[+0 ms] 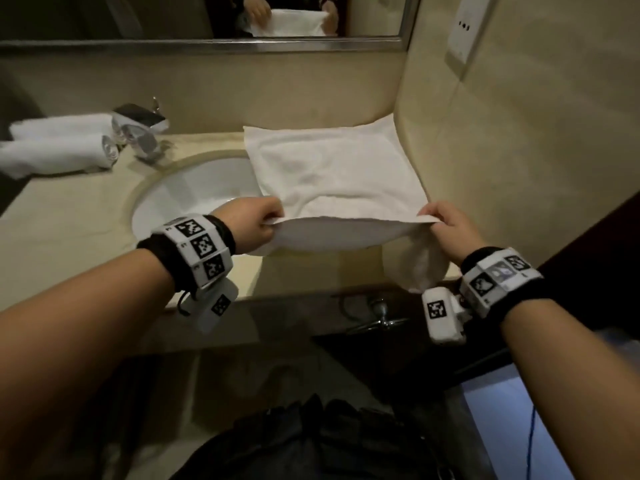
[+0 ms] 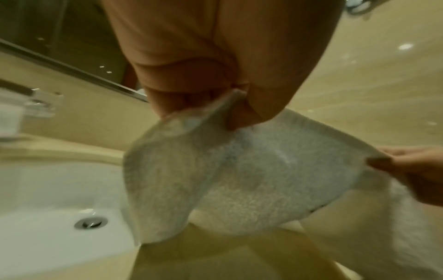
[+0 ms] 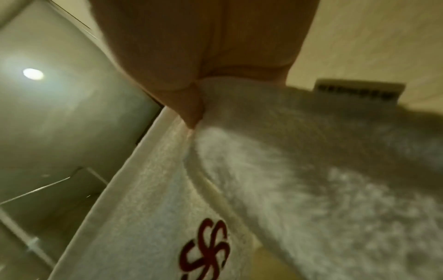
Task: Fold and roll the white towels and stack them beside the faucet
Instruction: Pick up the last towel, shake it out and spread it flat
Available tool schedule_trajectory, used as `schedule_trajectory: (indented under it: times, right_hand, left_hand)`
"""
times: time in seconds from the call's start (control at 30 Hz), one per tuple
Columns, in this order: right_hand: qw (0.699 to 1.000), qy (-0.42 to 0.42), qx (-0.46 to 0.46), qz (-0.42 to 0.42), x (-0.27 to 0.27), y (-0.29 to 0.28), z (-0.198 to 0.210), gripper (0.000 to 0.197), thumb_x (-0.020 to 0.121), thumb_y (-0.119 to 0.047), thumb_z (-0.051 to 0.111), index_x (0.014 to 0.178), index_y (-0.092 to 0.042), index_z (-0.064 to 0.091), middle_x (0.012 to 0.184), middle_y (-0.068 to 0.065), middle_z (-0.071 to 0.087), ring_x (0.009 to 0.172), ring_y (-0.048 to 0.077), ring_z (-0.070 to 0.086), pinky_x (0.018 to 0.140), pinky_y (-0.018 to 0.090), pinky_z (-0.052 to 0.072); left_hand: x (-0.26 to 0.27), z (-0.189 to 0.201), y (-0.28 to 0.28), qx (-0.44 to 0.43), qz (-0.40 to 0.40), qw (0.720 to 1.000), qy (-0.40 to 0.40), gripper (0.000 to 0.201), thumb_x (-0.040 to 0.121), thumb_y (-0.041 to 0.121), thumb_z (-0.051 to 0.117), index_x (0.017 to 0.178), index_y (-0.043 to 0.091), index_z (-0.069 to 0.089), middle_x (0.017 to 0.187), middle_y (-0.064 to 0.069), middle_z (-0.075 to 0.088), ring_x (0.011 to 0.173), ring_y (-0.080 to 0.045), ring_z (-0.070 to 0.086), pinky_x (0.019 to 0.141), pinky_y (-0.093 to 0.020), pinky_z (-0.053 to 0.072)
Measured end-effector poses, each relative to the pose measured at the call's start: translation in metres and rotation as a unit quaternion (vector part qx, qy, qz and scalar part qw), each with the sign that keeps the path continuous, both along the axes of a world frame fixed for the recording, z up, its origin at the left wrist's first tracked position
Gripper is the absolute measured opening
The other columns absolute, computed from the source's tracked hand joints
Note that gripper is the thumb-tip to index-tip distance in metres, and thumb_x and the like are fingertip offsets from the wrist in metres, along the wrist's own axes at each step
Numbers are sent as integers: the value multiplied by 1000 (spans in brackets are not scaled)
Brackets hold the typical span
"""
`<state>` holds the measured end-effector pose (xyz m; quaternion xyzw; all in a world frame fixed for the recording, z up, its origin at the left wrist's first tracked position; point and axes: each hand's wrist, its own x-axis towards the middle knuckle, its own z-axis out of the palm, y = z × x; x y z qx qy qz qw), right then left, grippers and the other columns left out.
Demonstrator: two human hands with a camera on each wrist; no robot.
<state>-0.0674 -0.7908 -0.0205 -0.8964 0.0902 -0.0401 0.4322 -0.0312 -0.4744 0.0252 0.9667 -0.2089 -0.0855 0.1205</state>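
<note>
Bathroom, sink (image 1: 194,199), mirror (image 1: 138,15), faucet (image 1: 145,133)

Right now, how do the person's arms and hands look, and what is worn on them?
Both forearms are bare, without sleeves. The left hand and right hand wear no gloves. Each wrist carries a black band with white blocks printed with black square codes; beneath each hangs a white camera box.

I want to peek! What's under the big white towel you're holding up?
Under the towel lies beige countertop and the sink's right edge; anything farther back is covered.
</note>
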Motion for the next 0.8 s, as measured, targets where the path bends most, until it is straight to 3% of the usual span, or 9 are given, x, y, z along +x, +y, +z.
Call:
schedule_trajectory:
  times: [0.07,0.17,0.2,0.33,0.43,0.53,0.63,0.73,0.8]
  right_hand:
    - [997,-56,50,26,-12,-3,5,36,83,5,44,81,-30,52,85,-5,58,84,18,55,79,30,42]
    - [988,-71,-79,109,-31,-4,11,11,86,-19,58,84,-29,56,75,-7,58,72,13,54,69,25,38]
    - [979,-30,-141,145,-36,-4,11,6,86,-29,58,80,-26,59,71,-3,58,70,16,54,67,27,37]
    - [896,168,-325,252,-54,13,-4,45,91,-49,40,63,-18,56,67,9,58,72,25,52,64,30,32]
    - [876,247,-319,265,-57,25,-23,58,94,-48,32,74,-2,60,83,22,64,77,29,56,69,33,33]
    - [876,303,-289,239,-56,24,-37,59,95,-50,27,56,-11,48,62,11,51,61,21,47,61,28,33]
    - [901,317,-238,177,-43,13,-48,55,96,-47,28,78,-11,66,81,6,65,78,21,59,72,27,39]
    - [940,204,-266,65,-15,0,-59,28,92,-28,50,103,-6,62,109,18,64,98,31,59,83,34,43]
    - [943,200,-267,1,3,-6,-66,31,88,-19,54,115,-5,55,120,20,56,105,34,56,89,36,44]
  left_hand:
    - [-8,-5,14,-29,29,999,23,22,85,6,46,105,8,57,110,-15,62,101,-31,56,77,-30,39]
    - [-14,-5,33,-66,65,994,64,23,88,12,43,105,10,59,96,-5,54,99,-27,53,78,-26,33]
    - [-16,-6,38,-73,70,991,91,27,87,22,41,105,12,59,96,-3,54,97,-24,51,78,-25,32]
    - [-33,-25,52,33,31,979,196,40,83,39,37,108,14,58,102,-4,57,94,-19,48,82,-26,34]
    - [-42,-50,60,95,4,963,253,20,92,37,44,88,24,58,98,-8,63,93,-26,57,85,-33,42]
    - [-42,-69,63,98,-15,949,300,24,91,44,46,78,27,57,89,-4,63,86,-22,57,84,-33,43]
    - [-27,-85,61,81,-4,967,241,34,90,48,45,98,19,63,96,-2,63,88,-20,56,81,-29,42]
    - [-4,-98,60,58,58,992,93,31,87,32,54,113,15,57,113,-10,58,100,-27,56,87,-33,44]
    - [4,-107,60,77,83,991,68,30,87,23,50,114,14,57,116,-13,56,104,-32,55,89,-38,45]
